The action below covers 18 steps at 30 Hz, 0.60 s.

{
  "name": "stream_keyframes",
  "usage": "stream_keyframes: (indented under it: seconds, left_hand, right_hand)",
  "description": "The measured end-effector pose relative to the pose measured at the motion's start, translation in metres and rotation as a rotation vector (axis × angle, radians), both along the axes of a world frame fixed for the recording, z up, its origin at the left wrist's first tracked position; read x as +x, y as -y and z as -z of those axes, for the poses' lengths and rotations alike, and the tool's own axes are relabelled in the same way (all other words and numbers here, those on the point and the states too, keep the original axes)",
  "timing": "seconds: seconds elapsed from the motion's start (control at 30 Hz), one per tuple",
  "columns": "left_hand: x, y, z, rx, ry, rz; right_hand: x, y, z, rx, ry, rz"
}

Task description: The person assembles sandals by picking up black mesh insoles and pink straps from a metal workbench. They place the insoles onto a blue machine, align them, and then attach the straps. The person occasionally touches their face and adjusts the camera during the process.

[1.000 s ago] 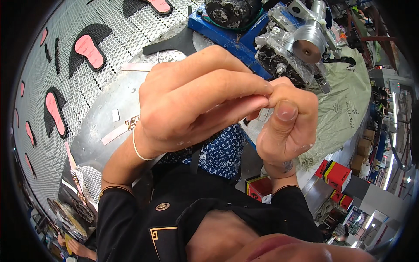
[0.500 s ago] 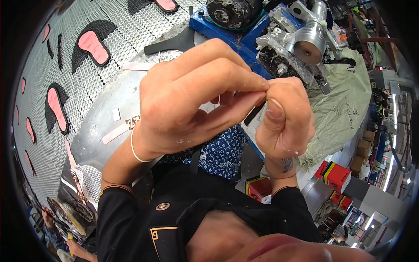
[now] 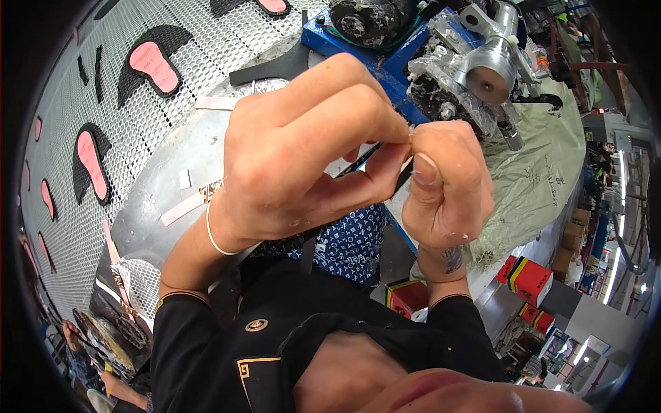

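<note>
Pinching tight with left hand [image 3: 303, 141] and right hand [image 3: 451, 186], cannot tell what; likely fine adjusting, next needing steadiness.

- Printed in small dark lines on the pink insole [image 3: 153, 67], upper left of the frame, too fine to read fully.
- Marked in dark characters across the green sheet [image 3: 533, 148], right.
- Lettered on the red box [image 3: 529, 279], lower right.
- Repeated as white letter-like motifs on the blue fabric [image 3: 351, 241], centre.

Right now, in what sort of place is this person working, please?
Probably a shoe-making workshop. Pink insole-shaped pieces with black parts lie on a white mesh surface, and a blue-framed machine stands ahead.
</note>
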State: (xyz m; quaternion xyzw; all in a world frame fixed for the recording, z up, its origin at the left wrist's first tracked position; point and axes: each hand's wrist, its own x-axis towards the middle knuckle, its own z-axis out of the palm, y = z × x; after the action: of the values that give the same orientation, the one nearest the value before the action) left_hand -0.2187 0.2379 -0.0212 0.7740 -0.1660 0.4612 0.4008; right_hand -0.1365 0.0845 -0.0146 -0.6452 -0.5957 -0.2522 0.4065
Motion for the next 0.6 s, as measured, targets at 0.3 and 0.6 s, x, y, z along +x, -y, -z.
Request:
stream_keyframes:
  seconds: [0.3, 0.6]
  left_hand:
    - [-0.005, -0.004, 0.002, -0.007, 0.037, -0.031]
    - [-0.011, -0.009, 0.000, -0.034, -0.008, -0.052]
  right_hand:
    - [-0.005, -0.002, 0.003, 0.005, -0.074, -0.029]
    - [-0.006, -0.003, 0.006, 0.003, -0.086, -0.078]
